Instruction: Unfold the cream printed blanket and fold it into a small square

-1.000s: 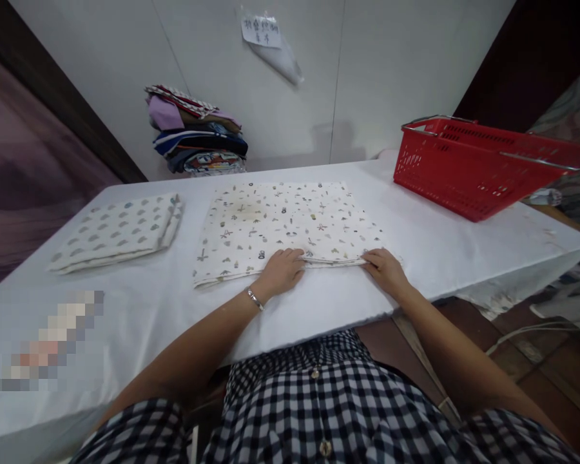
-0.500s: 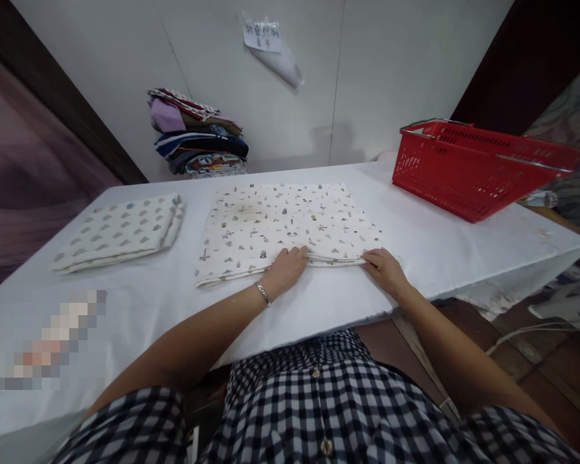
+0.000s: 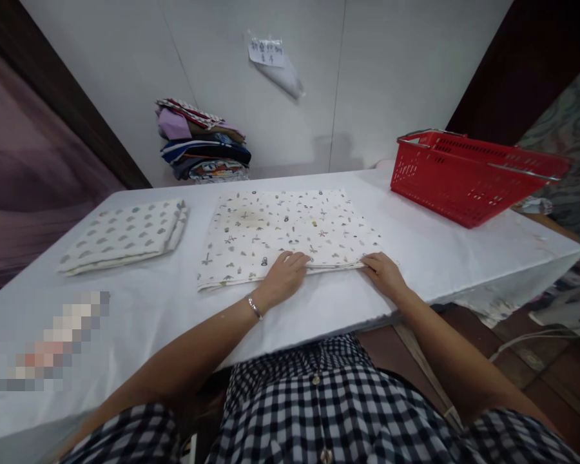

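Note:
A white cloth (image 3: 290, 225) with small scattered prints lies folded in a flat rectangle at the middle of the table, its layers showing along the near edge. My left hand (image 3: 286, 278), with a bracelet at the wrist, has its fingers closed at the middle of that edge; its thumb is hidden. Farther right, my right hand (image 3: 384, 273) pinches the same edge near the cloth's right corner. Off to the left is another folded white cloth (image 3: 125, 235) with grey cloud-like shapes, touched by neither hand.
A red plastic basket (image 3: 464, 180) with metal handles stands at the back right of the white-covered table (image 3: 444, 258). Folded fabrics (image 3: 205, 145) are stacked by the wall at the back left. A blurred-out item (image 3: 58, 341) lies at front left. A paper sign (image 3: 265, 51) hangs on the wall.
The whole view has shifted slightly. My left hand's fingers now lie flatter over the cloth's near edge, and that edge is straighter between my hands. My right hand stays near the right corner.

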### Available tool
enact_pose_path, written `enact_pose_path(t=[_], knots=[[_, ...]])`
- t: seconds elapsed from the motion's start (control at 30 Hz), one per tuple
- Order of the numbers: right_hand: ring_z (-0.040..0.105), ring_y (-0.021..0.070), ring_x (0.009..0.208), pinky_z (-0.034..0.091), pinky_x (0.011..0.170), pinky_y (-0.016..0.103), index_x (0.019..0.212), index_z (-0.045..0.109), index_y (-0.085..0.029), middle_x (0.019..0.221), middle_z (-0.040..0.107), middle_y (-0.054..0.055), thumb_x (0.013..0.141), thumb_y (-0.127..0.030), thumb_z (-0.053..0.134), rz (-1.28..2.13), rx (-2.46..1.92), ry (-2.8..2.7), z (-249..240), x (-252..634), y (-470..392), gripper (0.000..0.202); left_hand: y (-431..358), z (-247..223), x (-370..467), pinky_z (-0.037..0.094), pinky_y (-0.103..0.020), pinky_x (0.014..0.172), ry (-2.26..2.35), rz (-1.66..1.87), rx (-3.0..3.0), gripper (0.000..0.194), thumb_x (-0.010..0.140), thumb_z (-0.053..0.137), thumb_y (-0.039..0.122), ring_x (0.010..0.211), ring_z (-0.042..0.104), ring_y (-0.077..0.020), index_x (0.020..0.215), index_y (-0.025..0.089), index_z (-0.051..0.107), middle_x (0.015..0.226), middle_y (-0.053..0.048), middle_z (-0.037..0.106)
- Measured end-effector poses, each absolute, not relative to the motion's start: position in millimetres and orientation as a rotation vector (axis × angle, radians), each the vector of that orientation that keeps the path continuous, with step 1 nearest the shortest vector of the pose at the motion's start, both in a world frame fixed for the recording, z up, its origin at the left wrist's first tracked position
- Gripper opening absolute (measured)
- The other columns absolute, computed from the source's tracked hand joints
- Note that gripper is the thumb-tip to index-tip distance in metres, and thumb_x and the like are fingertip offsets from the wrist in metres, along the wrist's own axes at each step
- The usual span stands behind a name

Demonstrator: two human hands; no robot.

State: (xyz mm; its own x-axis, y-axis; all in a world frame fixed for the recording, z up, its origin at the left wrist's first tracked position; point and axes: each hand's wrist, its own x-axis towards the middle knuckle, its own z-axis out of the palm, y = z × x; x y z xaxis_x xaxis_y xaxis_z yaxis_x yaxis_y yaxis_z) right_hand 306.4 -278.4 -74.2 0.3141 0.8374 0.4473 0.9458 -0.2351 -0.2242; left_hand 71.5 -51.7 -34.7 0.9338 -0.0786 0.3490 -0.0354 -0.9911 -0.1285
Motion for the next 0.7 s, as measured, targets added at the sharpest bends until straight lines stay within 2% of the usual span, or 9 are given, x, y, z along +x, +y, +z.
enact_pose_path(t=[0.17, 0.33, 0.57, 0.7], knots=[[0.056, 0.0234, 0.093, 0.047, 0.082, 0.038, 0.099, 0.068, -0.019, 0.101, 0.065, 0.009, 0.09, -0.028, 0.048, -0.392, -2.145, -1.609, -75.7, 307.8, -279.4, 0.024, -56.6, -33.5, 71.9, 0.037, -0.038, 0.091, 0.102, -0.58, -2.994, 0.023, 0.087, 0.039, 0.009, 0.102, 0.05, -0.0199, 0.078, 0.016, 0.06, 0.108, -0.007, 0.06], [0.055, 0.0233, 0.094, 0.047, 0.083, 0.038, 0.099, 0.068, -0.02, 0.103, 0.065, 0.01, 0.09, -0.028, 0.048, -0.425, -2.117, -1.659, -77.9, 310.3, -279.3, 0.023, -54.9, -38.6, 68.6, 0.038, -0.038, 0.085, 0.157, -0.575, -2.97, 0.017, 0.085, 0.044, 0.011, 0.094, 0.051, -0.0197, 0.078, 0.016, 0.058, 0.093, -0.006, 0.061], [0.053, 0.0234, 0.089, 0.043, 0.077, 0.036, 0.097, 0.069, -0.019, 0.095, 0.064, 0.01, 0.09, -0.03, 0.048, -0.56, -2.172, -1.671, -74.1, 305.7, -279.4, 0.024, -52.4, -50.6, 66.8, 0.038, -0.036, 0.084, 0.158, -0.751, -2.9, 0.018, 0.086, 0.043, 0.009, 0.096, 0.049, -0.0196, 0.083, 0.016, 0.059, 0.104, -0.007, 0.059], [0.052, 0.0223, 0.083, 0.039, 0.073, 0.034, 0.101, 0.067, -0.018, 0.09, 0.064, 0.009, 0.09, -0.031, 0.048, -0.594, -2.222, -1.676, -70.1, 303.4, -280.2, 0.025, -50.6, -52.8, 67.1, 0.038, -0.035, 0.082, 0.165, -0.766, -2.897, 0.018, 0.087, 0.043, 0.009, 0.089, 0.05, -0.0187, 0.084, 0.016, 0.059, 0.093, -0.006, 0.059]])
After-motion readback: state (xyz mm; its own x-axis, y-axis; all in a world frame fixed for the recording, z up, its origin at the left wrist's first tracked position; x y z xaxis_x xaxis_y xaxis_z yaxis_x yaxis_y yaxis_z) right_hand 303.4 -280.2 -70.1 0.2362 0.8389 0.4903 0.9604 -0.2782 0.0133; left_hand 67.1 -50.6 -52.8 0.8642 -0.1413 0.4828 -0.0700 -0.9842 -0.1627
